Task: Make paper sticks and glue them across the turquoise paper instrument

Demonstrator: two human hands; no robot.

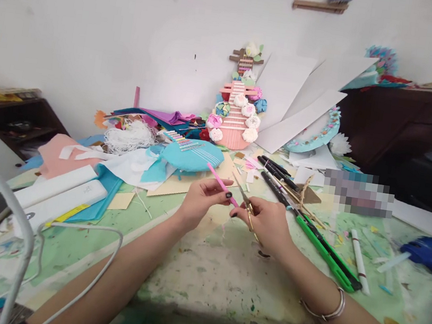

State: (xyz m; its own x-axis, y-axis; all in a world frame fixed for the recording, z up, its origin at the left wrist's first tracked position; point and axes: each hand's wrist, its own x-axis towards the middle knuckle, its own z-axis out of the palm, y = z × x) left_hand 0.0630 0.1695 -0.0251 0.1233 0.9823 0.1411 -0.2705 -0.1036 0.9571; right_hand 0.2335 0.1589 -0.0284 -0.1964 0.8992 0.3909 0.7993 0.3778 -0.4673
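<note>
A silver bangle (pixel 326 309) circles the right wrist over the paint-flecked worktop (pixel 216 274). Beyond it, the left hand (pixel 203 198) pinches a thin pink stick (pixel 219 182) in closed fingers, just above the worktop. The right hand (pixel 267 223) grips small gold-handled scissors (pixel 245 201) (blades just beside the stick). A green cutter (pixel 324 249) lies to the right. Farther back, a flower-decked pink model (pixel 236 116) stands by the wall.
</note>
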